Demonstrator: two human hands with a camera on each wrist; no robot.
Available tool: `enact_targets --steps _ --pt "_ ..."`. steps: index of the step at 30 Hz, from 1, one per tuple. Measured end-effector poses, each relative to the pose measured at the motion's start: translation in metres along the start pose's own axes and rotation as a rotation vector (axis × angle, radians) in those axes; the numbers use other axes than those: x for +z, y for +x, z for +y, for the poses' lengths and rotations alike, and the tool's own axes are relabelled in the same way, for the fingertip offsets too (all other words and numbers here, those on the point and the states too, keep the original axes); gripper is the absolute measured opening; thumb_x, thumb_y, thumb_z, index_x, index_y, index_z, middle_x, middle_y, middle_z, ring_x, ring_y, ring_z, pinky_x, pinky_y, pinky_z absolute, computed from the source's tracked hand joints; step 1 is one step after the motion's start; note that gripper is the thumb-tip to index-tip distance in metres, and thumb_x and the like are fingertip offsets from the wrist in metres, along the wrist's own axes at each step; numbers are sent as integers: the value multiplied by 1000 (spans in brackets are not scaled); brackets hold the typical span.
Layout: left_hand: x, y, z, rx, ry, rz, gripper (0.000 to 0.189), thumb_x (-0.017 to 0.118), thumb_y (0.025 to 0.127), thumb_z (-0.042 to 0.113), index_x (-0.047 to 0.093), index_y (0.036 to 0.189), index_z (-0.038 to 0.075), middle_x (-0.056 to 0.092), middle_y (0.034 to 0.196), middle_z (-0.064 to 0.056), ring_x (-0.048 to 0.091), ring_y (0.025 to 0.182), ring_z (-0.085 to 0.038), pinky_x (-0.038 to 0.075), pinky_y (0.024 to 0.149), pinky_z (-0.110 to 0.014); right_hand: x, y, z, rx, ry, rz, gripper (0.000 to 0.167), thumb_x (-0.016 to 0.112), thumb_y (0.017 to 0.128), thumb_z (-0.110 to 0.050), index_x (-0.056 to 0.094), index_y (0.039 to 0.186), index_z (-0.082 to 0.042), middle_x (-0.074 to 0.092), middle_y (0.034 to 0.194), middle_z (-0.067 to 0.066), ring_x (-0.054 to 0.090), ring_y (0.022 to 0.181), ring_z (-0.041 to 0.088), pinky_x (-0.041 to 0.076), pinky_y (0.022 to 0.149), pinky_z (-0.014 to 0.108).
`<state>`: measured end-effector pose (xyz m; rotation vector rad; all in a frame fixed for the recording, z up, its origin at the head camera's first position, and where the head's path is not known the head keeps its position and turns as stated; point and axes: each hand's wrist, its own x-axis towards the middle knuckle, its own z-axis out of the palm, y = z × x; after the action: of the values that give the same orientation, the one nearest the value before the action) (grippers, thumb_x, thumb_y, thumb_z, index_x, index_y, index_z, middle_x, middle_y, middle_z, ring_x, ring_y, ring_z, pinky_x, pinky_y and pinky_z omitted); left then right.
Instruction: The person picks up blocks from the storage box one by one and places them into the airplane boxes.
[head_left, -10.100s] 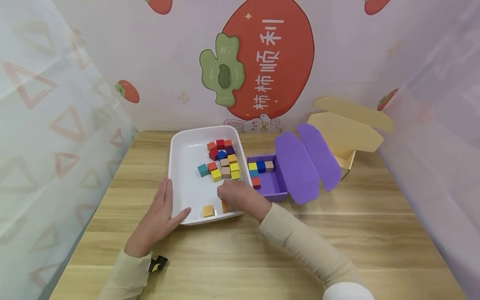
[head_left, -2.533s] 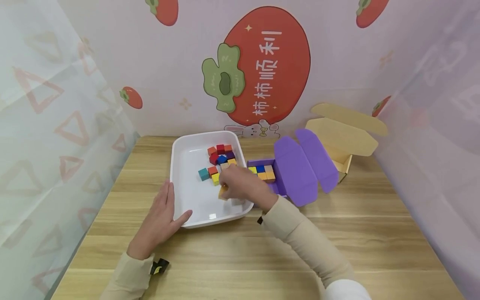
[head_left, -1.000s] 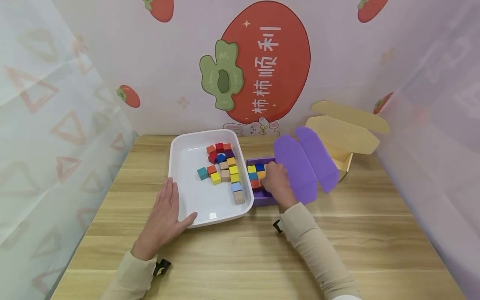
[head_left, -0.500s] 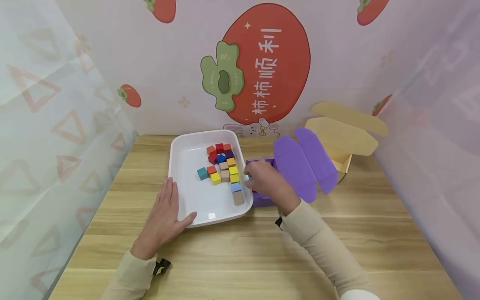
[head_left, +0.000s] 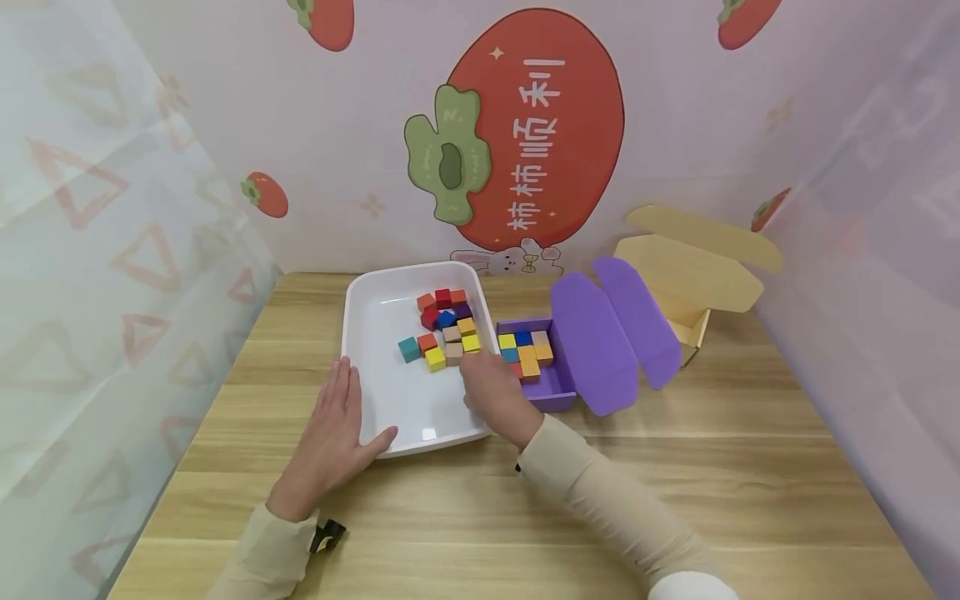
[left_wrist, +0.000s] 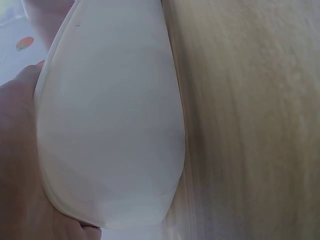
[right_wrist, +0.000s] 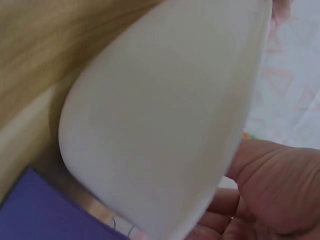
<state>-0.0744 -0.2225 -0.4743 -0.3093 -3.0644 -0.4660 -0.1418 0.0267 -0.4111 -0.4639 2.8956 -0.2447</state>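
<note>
My left hand rests with straight fingers along the left front rim of the white tray; in the left wrist view it lies against the tray's outer wall. Reaching over the tray's right edge, my right hand has bent fingers low inside it. Its fingertips are hidden, also behind the tray wall in the right wrist view, so I cannot tell whether they hold a block. Several coloured wooden blocks, among them a teal block and a yellow block, lie in the tray. More blocks, including an orange-yellow one, sit in the purple box.
The purple box's raised lid leans right. Behind it stands an open yellow cardboard box. Everything is on a wood-grain table with a printed backdrop behind.
Orange-yellow blocks from the tray's front now sit in the purple box. Over the last second my right hand has moved left from the box into the tray. My left hand stays at the rim.
</note>
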Motion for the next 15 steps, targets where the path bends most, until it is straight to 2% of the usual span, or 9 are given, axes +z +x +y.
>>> enact_targets --steps 3,8,11,15 --pt "0 0 0 6 3 1 113 59 96 65 9 165 -10 -2 177 -25 2 165 -45 18 131 -66 7 -1 -4 23 -60 30 26 81 94 -17 74 115 -2 74 95 12 66 71 20 67 73 33" --pt "-1 1 0 1 10 -5 113 60 96 63 9 165 -10 -3 177 -25 1 165 -45 17 131 -65 12 -2 -6 39 -81 55 27 81 94 -18 74 116 -3 74 96 13 69 74 22 67 76 35" --pt "-2 1 1 -2 9 -8 113 61 96 63 9 165 -10 -3 177 -25 1 165 -45 17 131 -66 10 -3 -4 45 -45 58 28 82 93 -18 74 115 -3 74 96 13 67 70 21 67 69 33" --pt "-2 0 2 0 3 -4 113 61 96 62 8 165 -10 -2 177 -26 1 165 -46 17 131 -66 -9 -8 2 58 93 49 20 80 93 -13 74 108 -1 72 90 13 64 65 20 59 54 29"
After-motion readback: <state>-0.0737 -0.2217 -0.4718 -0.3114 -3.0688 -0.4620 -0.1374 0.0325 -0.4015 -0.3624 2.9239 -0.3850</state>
